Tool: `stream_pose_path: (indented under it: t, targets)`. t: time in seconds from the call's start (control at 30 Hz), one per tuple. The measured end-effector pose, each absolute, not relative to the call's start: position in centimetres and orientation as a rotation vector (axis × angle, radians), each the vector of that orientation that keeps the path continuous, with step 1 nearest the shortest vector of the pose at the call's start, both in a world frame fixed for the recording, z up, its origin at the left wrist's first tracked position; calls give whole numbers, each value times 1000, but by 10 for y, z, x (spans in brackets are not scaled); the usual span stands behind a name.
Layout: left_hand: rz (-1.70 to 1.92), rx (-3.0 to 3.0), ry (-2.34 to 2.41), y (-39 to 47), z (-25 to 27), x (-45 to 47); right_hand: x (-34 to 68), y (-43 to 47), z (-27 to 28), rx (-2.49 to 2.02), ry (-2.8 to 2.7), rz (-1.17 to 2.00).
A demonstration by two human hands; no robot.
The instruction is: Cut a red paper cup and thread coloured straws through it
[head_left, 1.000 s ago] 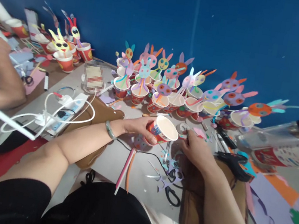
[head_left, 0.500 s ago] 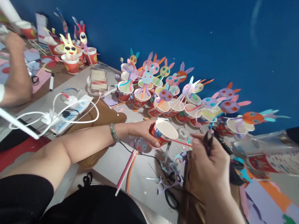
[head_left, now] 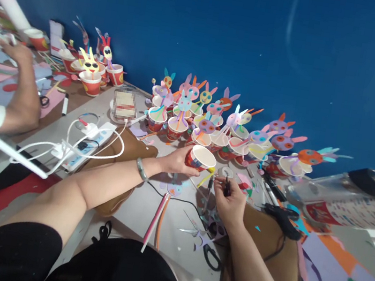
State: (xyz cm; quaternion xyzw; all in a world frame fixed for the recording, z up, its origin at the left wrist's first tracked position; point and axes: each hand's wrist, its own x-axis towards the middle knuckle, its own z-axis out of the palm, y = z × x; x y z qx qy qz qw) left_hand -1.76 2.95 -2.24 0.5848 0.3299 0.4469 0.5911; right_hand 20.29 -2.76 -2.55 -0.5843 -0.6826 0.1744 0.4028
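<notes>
My left hand point(head_left: 180, 161) is closed round the side of a red-and-white paper cup point(head_left: 203, 158), which it holds tilted above the table. Just to the right, my right hand point(head_left: 230, 198) is closed on a small dark tool point(head_left: 227, 187) that pokes up between its fingers; its exact kind is unclear. A yellow strip point(head_left: 206, 177) shows between the cup and that hand. Below the cup lies a paper rabbit face point(head_left: 174, 188) with a pink strip point(head_left: 155, 223) and an orange strip point(head_left: 160, 224). Scissors point(head_left: 212, 257) lie among purple paper scraps point(head_left: 201, 242).
Several cups with paper rabbits point(head_left: 177, 128) stand along the blue wall. A glue gun point(head_left: 284, 217) and a large clear bottle point(head_left: 345, 199) are on the right. On the left are a power strip point(head_left: 88, 148) with white cables and another person's arm point(head_left: 27, 86).
My right hand has moved left and away from me, closer to the cup, still with the dark tool. The cup has shifted slightly left. A pink strip between hand and cup no longer shows.
</notes>
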Motion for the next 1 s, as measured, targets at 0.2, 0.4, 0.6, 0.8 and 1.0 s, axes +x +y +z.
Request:
stream_pose_path:
  t: [0.2,0.4,0.6,0.8,1.0]
  targets:
    - [1066,1274,765,33,-21,-20,201,-29,-31,-1410,-1830,517]
    - [1044,1145,739,33,-22,-19,195,-37,-25,-1449,-1752,609]
    - [920,800,575,22,-26,-9,187,-62,-21,-1305,-1761,957]
    - [760,543,515,15,-22,-6,182,-74,-20,-1162,-1986,957]
    - [718,452,472,12,-21,1,183,-72,-23,-1172,-1987,668]
